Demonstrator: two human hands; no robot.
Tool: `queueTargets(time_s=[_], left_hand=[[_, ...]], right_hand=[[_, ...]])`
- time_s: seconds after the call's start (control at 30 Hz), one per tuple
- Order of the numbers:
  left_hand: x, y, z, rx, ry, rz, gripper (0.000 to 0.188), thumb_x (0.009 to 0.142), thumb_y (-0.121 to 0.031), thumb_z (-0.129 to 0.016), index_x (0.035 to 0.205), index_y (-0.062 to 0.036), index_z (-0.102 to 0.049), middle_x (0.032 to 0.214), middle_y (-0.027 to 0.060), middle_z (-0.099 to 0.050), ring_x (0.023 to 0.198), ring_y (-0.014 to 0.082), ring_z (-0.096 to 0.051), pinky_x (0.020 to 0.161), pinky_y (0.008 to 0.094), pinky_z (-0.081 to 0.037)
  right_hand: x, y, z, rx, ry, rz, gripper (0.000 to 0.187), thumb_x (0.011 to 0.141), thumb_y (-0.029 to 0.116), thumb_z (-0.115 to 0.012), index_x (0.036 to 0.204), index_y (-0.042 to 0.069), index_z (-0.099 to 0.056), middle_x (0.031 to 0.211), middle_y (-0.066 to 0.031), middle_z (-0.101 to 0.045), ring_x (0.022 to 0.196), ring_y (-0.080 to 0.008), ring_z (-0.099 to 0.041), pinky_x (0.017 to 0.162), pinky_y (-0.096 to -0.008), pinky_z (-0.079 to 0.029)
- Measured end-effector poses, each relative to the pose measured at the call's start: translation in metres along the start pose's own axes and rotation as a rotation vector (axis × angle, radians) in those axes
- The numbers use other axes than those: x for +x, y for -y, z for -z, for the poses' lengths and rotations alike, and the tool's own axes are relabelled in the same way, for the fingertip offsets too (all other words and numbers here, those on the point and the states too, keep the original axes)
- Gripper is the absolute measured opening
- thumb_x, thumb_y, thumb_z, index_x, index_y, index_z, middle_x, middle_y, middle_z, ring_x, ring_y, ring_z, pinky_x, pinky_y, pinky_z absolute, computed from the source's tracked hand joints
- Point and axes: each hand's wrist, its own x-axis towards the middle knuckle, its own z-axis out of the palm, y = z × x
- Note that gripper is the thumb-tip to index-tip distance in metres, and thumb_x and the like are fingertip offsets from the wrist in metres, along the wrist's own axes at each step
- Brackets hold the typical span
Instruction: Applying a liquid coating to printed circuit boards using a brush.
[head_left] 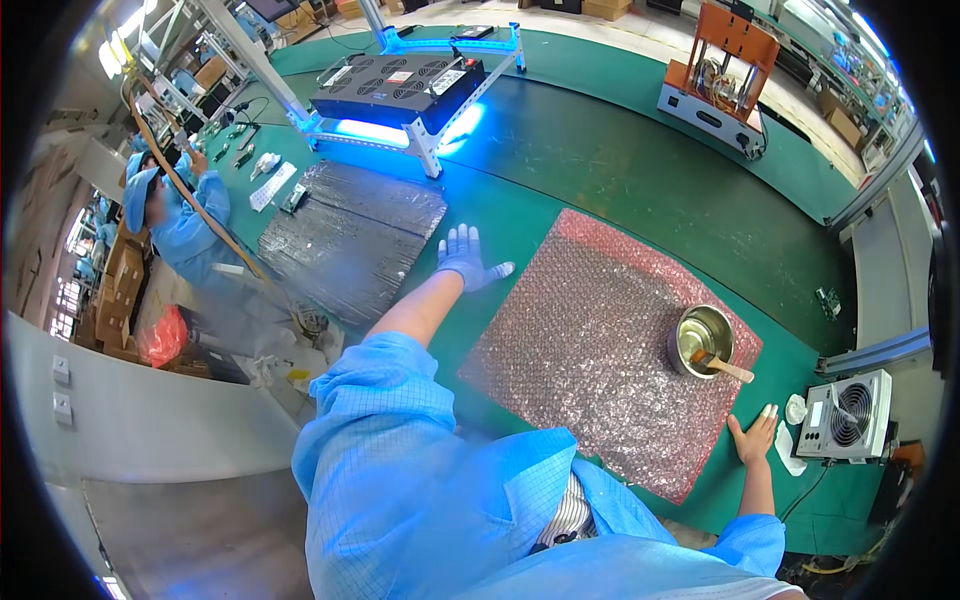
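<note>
My left hand [465, 262], in a pale glove, lies flat on the green bench mat with fingers spread and holds nothing. It rests between a sheet of dark silvery wrap [345, 225] and a sheet of pinkish bubble wrap [590, 345]. My right hand [755, 436], bare, is also open and flat on the mat, just off the bubble wrap's right corner. On the bubble wrap stands a round metal bowl [684, 345]. A brush with a wooden handle [728, 369] leans in it, its handle over the rim towards my right hand.
A small white fan unit [815, 425] stands beyond my right hand, white pads beside it. At the back, a black multi-fan panel [395, 85] sits on a frame lit blue from beneath. An orange-and-white device [715, 85] stands far right. A co-worker in blue [190, 235] is at left.
</note>
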Motion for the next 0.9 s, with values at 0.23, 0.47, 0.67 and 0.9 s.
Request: queueTargets(time_s=[0.23, 0.47, 0.67, 0.9], left_hand=[[-0.003, -0.001, 0.009, -0.015, -0.001, -0.012, 0.112, 0.065, -0.083, -0.028, 0.14, -0.006, 0.004, 0.146, 0.0149, 0.008, 0.135, 0.0304, 0.008, 0.107, 0.0448, 0.001], [0.003, 0.026, 0.039, -0.252, 0.107, -0.11, 0.109, 0.068, -0.08, -0.032, 0.14, -0.005, -0.001, 0.146, 0.0168, 0.001, 0.135, 0.0319, 0.0, 0.109, 0.0422, -0.004], [-0.061, 0.038, 0.025, -0.007, 0.01, -0.203, 0.108, 0.069, -0.079, -0.032, 0.139, -0.0027, -0.004, 0.145, 0.0179, -0.003, 0.135, 0.0316, 0.0, 0.108, 0.0421, -0.003], [-0.099, 0.059, -0.028, 0.12, 0.001, -0.299, 0.107, 0.071, -0.075, -0.036, 0.138, 0.0009, -0.004, 0.145, 0.0198, -0.002, 0.135, 0.0328, 0.001, 0.107, 0.0448, -0.001]], right_hand=[[-0.005, -0.004, 0.0, 0.043, -0.079, 0.052, 0.104, 0.071, 0.065, -0.054, 0.137, -0.002, -0.01, 0.143, -0.0209, -0.01, 0.132, -0.036, -0.012, 0.106, -0.0437, -0.016], [-0.004, -0.023, -0.02, -0.006, -0.223, 0.193, 0.094, 0.072, 0.057, -0.057, 0.138, 0.003, -0.017, 0.142, -0.0213, -0.014, 0.13, -0.0364, -0.016, 0.104, -0.0454, -0.018], [-0.035, -0.03, -0.013, 0.08, -0.167, 0.2, 0.09, 0.075, 0.055, -0.055, 0.139, 0.005, -0.016, 0.143, -0.0186, -0.014, 0.131, -0.0346, -0.015, 0.104, -0.0469, -0.016], [-0.064, -0.048, -0.043, 0.171, -0.103, 0.159, 0.091, 0.074, 0.055, -0.056, 0.139, 0.007, -0.013, 0.144, -0.0178, -0.011, 0.132, -0.0363, -0.012, 0.104, -0.0487, -0.015]])
